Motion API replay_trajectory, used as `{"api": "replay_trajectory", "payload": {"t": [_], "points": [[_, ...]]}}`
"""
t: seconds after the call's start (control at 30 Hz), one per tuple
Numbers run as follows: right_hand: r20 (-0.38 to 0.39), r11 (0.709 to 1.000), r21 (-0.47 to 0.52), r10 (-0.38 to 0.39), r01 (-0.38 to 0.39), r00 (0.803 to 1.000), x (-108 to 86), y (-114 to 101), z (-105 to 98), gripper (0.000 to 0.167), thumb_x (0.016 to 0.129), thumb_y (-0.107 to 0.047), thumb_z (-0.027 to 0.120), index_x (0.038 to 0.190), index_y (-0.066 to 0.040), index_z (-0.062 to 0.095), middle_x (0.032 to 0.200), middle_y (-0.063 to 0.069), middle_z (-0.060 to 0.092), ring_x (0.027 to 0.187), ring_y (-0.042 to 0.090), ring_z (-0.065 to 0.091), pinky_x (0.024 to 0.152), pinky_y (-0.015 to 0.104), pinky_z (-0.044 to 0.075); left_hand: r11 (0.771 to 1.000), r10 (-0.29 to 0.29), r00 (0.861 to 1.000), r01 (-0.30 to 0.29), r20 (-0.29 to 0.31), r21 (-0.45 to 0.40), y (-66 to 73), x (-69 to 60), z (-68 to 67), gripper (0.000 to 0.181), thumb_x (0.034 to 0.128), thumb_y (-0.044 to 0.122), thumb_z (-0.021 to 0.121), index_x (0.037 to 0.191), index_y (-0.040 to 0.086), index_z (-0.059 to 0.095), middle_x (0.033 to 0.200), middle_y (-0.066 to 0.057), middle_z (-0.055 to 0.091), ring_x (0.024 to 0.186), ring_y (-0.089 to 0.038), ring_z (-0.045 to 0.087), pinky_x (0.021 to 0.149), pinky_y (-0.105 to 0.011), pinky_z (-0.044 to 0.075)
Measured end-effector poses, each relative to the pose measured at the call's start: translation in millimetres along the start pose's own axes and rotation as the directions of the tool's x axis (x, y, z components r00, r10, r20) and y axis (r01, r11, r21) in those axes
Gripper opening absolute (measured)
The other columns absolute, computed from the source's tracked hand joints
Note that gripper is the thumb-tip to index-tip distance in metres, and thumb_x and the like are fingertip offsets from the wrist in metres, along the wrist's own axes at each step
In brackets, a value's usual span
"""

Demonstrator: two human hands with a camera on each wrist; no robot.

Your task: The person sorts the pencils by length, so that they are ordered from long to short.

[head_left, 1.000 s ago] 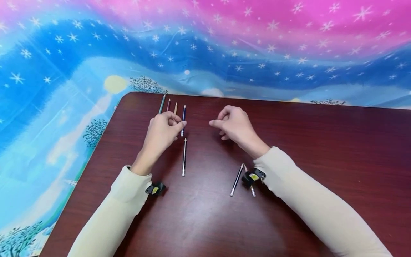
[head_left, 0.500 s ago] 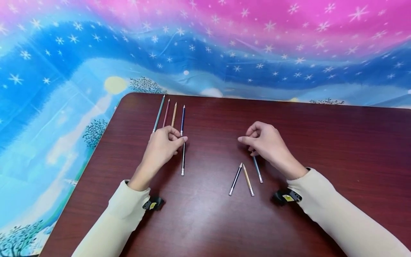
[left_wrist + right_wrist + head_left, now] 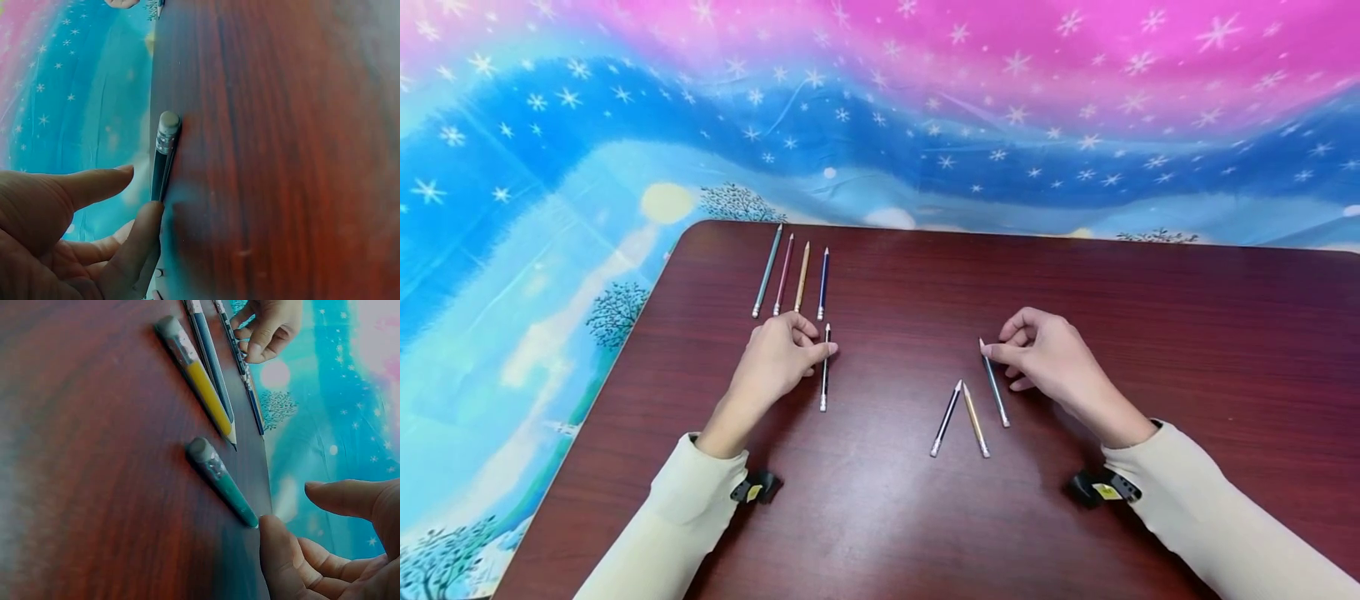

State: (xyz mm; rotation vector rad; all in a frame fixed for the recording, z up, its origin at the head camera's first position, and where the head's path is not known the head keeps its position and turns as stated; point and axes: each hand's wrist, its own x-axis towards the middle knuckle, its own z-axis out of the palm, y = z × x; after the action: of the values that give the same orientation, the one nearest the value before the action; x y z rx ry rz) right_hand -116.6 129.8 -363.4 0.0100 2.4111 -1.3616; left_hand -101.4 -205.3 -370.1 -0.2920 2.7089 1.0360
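My left hand (image 3: 780, 354) is over the upper part of a black pencil (image 3: 824, 387), thumb and forefinger apart; in the left wrist view a fingertip meets the black pencil (image 3: 162, 169). At the right, my right hand (image 3: 1052, 354) is by the tip of a green pencil (image 3: 997, 392). The right wrist view shows the green pencil (image 3: 234, 499) at the forefinger, the thumb well apart from it. Whether either fingertip presses its pencil I cannot tell. Left of the green pencil, a black pencil (image 3: 947, 418) and a yellow pencil (image 3: 976, 421) lie with tips close together.
Toward the back left of the brown table (image 3: 880, 517) lie a teal pencil (image 3: 767, 271), a red pencil (image 3: 784, 275), a yellow pencil (image 3: 802, 277) and a blue pencil (image 3: 823, 283), roughly side by side. A snowflake-patterned cloth (image 3: 880, 125) hangs behind.
My right hand has moved right and nearer the body, to the green pencil, uncovering the yellow one. My left hand has come back from the row of pencils to the black pencil.
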Motion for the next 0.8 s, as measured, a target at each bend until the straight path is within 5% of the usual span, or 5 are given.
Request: {"api": "replay_trajectory", "payload": {"t": [0.8], "points": [[0.037, 1.000, -0.003, -0.024, 0.024, 0.999, -14.4, 20, 6, 0.033, 0.091, -0.008, 0.080, 0.112, 0.006, 0.059, 0.086, 0.007, 0.063, 0.067, 0.010, 0.063, 0.060, 0.029, 0.063, 0.995, -0.066, 0.989, 0.075, 0.131, -0.060, 2.4, -2.4, 7.0, 0.032, 0.0922, 0.018, 0.083, 0.111, 0.002, 0.062, 0.088, -0.007, 0.070, 0.063, -0.013, 0.072, 0.063, -0.028, 0.061]]}}
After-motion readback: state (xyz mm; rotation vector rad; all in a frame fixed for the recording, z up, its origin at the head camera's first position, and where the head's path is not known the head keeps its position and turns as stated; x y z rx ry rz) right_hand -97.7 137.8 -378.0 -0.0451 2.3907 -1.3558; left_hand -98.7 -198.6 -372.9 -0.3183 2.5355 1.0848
